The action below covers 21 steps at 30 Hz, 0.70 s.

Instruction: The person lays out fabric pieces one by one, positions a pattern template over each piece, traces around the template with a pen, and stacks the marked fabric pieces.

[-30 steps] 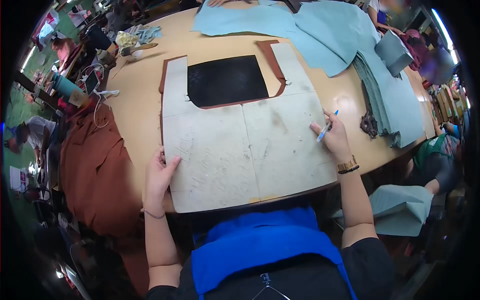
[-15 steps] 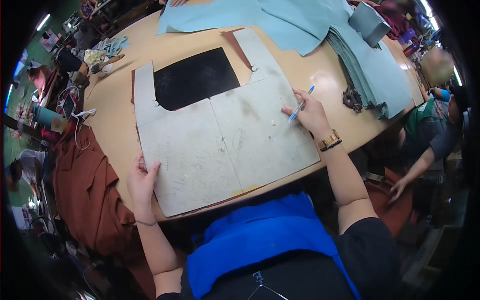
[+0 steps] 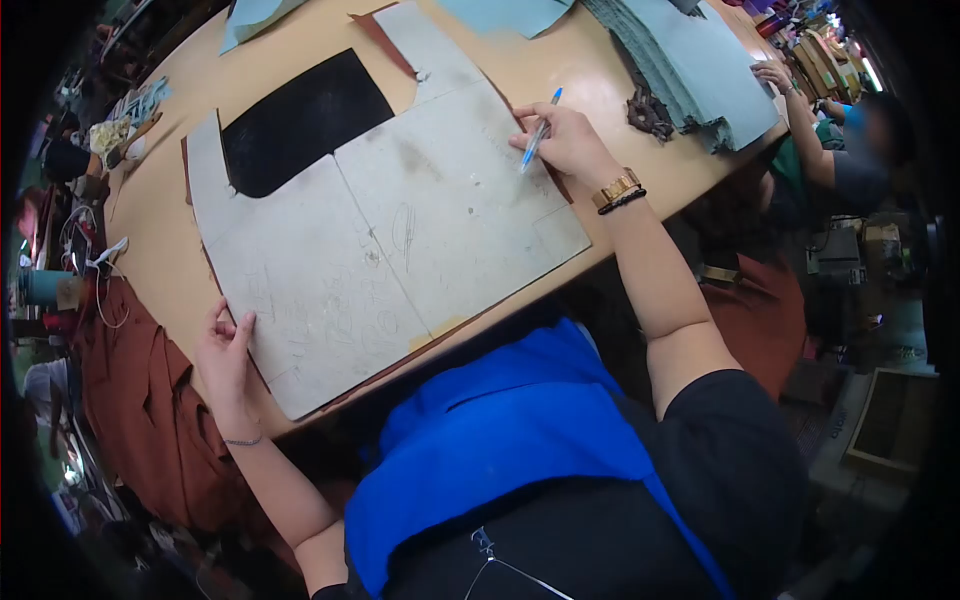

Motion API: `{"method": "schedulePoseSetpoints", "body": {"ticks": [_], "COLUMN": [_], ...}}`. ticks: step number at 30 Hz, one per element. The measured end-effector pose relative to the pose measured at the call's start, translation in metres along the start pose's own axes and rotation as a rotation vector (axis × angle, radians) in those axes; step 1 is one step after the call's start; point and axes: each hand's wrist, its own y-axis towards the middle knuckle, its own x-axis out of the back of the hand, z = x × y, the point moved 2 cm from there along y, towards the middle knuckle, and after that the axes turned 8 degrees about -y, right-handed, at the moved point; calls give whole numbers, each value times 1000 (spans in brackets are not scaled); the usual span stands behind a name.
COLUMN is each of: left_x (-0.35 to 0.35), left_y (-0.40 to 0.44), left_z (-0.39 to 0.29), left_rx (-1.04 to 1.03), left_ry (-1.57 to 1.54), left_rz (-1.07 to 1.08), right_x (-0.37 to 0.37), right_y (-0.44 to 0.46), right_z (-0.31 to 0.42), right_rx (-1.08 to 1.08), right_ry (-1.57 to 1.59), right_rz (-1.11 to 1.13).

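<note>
A large pale grey cardboard pattern (image 3: 300,270) with a deep notch in its far side lies on the table. Reddish-brown sheet material (image 3: 385,45) peeks out from under several of its edges. Inside the notch a black panel (image 3: 310,120) shows. My left hand (image 3: 226,350) grips the pattern's left edge, thumb on top and fingers at the rim. Between the fingers of my right hand (image 3: 570,145) is a blue ballpoint pen (image 3: 540,135), slanting over the pattern's right edge. That hand rests at this edge, too.
Stacked light-blue sheets (image 3: 690,75) lie at the right, beside a dark coiled bundle (image 3: 648,115). Brown material (image 3: 140,400) hangs off the table's left side, near a white cable (image 3: 105,255). A co-worker's hand (image 3: 772,75) touches the blue stack.
The view has shifted, so the table scene sits further left and higher. More brown shows along the pattern's right edge. The co-worker's hand has moved from the brown material up to the blue stack.
</note>
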Motion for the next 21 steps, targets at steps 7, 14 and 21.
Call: {"method": "schedulePoseSetpoints", "body": {"ticks": [7, 14, 21], "left_x": [2, 2, 0], "left_y": [-9, -7, -10], "left_z": [-1, 3, 3], "left_rx": [39, 54, 16], "left_ry": [-132, -137, -156], "left_rz": [-20, -77, -58], "right_x": [-6, -9, -7], "right_y": [1, 3, 1], "right_z": [-10, -15, -14], "right_rx": [16, -17, -58], "right_ry": [24, 192, 231], "right_rz": [-1, 12, -5]}}
